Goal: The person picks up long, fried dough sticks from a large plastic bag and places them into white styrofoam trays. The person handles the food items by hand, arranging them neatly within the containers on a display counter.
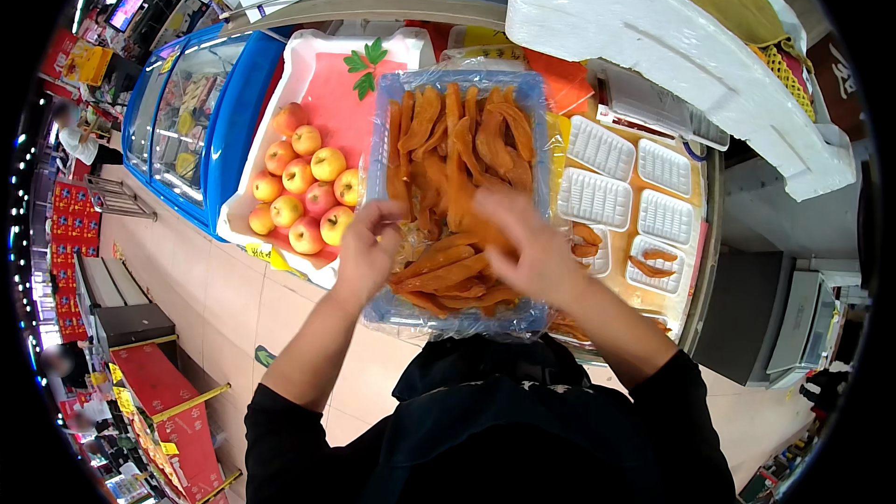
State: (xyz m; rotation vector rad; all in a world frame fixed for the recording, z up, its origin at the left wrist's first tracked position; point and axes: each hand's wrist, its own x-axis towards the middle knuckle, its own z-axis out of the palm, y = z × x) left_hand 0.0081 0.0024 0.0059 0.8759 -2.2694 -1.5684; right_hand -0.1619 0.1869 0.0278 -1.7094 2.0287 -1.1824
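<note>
A blue plastic crate (pixel 539 93), lined with clear plastic film, lies in front of me. Orange dried sweet potato strips (pixel 448 273) fill it, with long ones at the far end and a heap at the near end. At the crate's left side is my left hand (pixel 371 247), its fingers curled inward; whatever they may hold is too small to make out. Over the strips on the right reaches my right hand (pixel 534 245), its fingers smeared by motion, so their grip does not show.
To the left, a white foam box (pixel 303 65) holds several apples (pixel 327 164). White plastic trays (pixel 595 198) sit on a board at the right, some with strips in them. A large white foam panel (pixel 644 33) juts in at far right. Beyond the apples stands a blue chest freezer (pixel 219 131).
</note>
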